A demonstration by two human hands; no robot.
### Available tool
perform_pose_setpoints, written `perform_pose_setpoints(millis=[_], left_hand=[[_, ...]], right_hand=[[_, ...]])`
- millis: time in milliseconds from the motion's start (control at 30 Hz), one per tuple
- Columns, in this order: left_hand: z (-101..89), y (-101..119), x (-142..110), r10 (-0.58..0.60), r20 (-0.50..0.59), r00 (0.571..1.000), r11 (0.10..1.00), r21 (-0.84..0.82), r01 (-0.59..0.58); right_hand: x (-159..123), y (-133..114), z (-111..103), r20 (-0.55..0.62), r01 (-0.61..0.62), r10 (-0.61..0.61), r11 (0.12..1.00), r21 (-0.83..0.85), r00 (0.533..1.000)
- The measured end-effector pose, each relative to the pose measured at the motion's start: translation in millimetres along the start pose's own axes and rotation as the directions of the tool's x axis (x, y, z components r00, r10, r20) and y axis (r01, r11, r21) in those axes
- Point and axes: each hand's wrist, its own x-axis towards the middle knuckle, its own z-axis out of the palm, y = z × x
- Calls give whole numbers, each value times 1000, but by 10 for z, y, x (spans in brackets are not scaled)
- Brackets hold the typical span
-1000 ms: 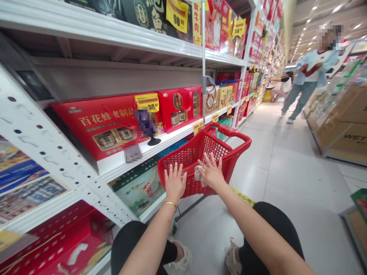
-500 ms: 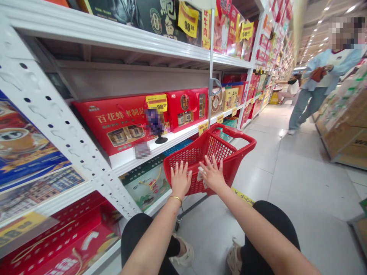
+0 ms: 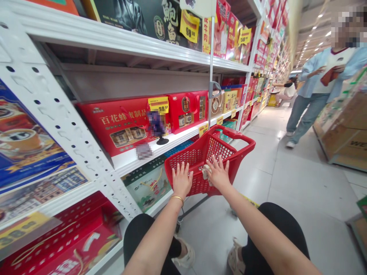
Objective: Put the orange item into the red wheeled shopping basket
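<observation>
A small red shopping cart (image 3: 240, 154) with a lattice basket stands right before me, beside the shelves. My left hand (image 3: 182, 180) reaches to the near side of the basket, its fingers spread and holding nothing. To its right, my right hand (image 3: 219, 174) is over the same side with fingers apart. A crumpled pale cloth or tissue (image 3: 205, 172) is tucked at its thumb side. Whether the palms press on the plastic cannot be made out. Behind the cart, red gift boxes (image 3: 186, 110) line the shelf.
A white perforated shelf post (image 3: 67, 126) rises on my left. On the shelf edge is a blurred purple item on a black stand (image 3: 162, 141). A person (image 3: 323, 76) walks in the aisle on the right, near stacked cartons (image 3: 344, 133). Another person crouches farther off.
My right hand, with the crumpled cloth, has shifted a little to the right along the basket. My left hand has barely moved. The person in the aisle has stepped closer.
</observation>
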Motion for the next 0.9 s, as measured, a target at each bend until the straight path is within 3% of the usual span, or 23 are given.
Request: perform_pose_setpoints(millis=[267, 433, 667, 900], left_hand=[[-29, 4, -7, 9, -16, 1000, 1000, -13, -9], [-51, 9, -19, 18, -18, 1000, 1000, -13, -19], [-69, 13, -21, 16, -6, 1000, 1000, -21, -16], [-116, -7, -33, 4, 6, 1000, 998, -60, -4]], right_hand=[[-131, -356, 15, 71, 60, -68, 992, 110, 995], [-116, -229, -51, 78, 74, -84, 988, 133, 993], [8, 68, -109, 66, -2, -1, 998, 59, 998], [90, -115, -74, 38, -21, 20, 999, 35, 999]])
